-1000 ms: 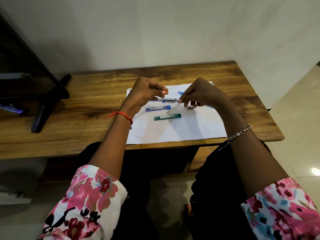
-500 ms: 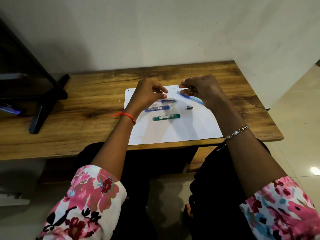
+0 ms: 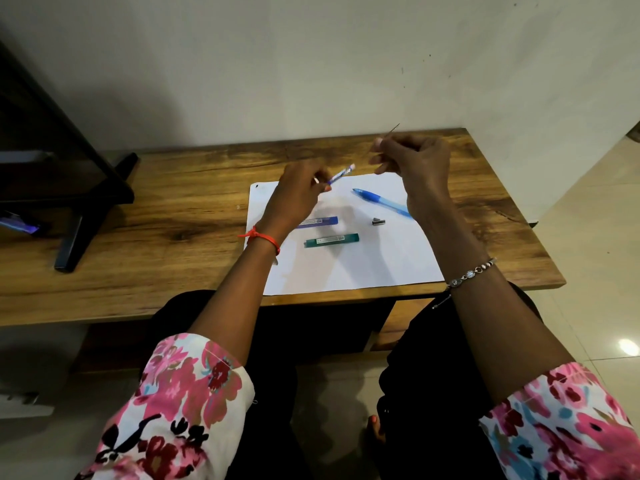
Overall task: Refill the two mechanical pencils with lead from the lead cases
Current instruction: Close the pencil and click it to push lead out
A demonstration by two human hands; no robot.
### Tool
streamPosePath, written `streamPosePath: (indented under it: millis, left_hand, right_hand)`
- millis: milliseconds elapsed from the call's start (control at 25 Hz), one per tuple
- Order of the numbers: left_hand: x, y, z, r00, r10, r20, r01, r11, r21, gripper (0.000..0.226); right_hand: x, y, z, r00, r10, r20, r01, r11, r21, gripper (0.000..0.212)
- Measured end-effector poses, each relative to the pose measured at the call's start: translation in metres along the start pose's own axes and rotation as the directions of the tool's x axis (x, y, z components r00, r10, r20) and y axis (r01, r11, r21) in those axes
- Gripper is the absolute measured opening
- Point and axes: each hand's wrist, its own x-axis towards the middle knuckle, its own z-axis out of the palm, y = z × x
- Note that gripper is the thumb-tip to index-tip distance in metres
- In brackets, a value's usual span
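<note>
Lead out; neither pencil looked refilled yet.
My left grip (image 3: 298, 192) held one pencil (image 3: 341, 173) over the tabletop (image 3: 173, 202), my right grip (image 3: 412, 161) pinched a lead (image 3: 393, 129); the blue pencil (image 3: 381, 202) lay waiting at right.

Pinches purple mechanical pencil (image 3: 341, 173) in left hand (image 3: 298, 192), white end tilted up to the right, above white paper (image 3: 363, 268). Pinches thin lead (image 3: 394, 128) in right hand (image 3: 412, 161), raised near the far edge of wooden table (image 3: 156, 220) (lead tip pokes up past the fingers). Shows blue mechanical pencil (image 3: 381, 201) flat on paper, partly under the right wrist, small grey cap (image 3: 378, 221) just beside it. Shows purple lead case (image 3: 318, 221) and green lead case (image 3: 331, 240) flat on paper, near each other, not touching.
</note>
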Motion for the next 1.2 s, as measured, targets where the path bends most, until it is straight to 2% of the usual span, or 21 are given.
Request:
streamPosePath:
  millis: [80,200,440,1000,1200]
  left_hand:
    - [-0.001,0.009,-0.008,0.998,0.018,-0.059,-0.025,0.992,-0.125,0.015]
    - [-0.006,0.016,-0.015,0.997,0.011,-0.072,-0.028,0.972,-0.233,0.016]
    - [-0.007,0.017,-0.014,0.995,0.062,-0.073,-0.081,0.952,-0.294,0.016]
    - [-0.006,0.016,-0.014,0.988,0.136,-0.078,-0.151,0.961,-0.231,0.018]
    - [-0.005,0.015,-0.013,0.988,0.138,-0.074,-0.151,0.961,-0.231,0.018]
  right_hand:
    - [0.000,-0.003,0.000,0.997,-0.068,-0.047,0.072,0.993,0.093,0.008]
    - [-0.002,-0.006,-0.001,0.990,-0.133,-0.040,0.138,0.973,0.186,0.008]
    - [-0.005,-0.009,0.001,0.986,-0.167,0.010,0.160,0.958,0.238,0.008]
    - [-0.005,-0.006,0.002,0.970,-0.232,0.071,0.220,0.964,0.146,0.008]
    - [-0.004,-0.003,0.003,0.963,-0.228,0.140,0.231,0.973,-0.005,0.006]
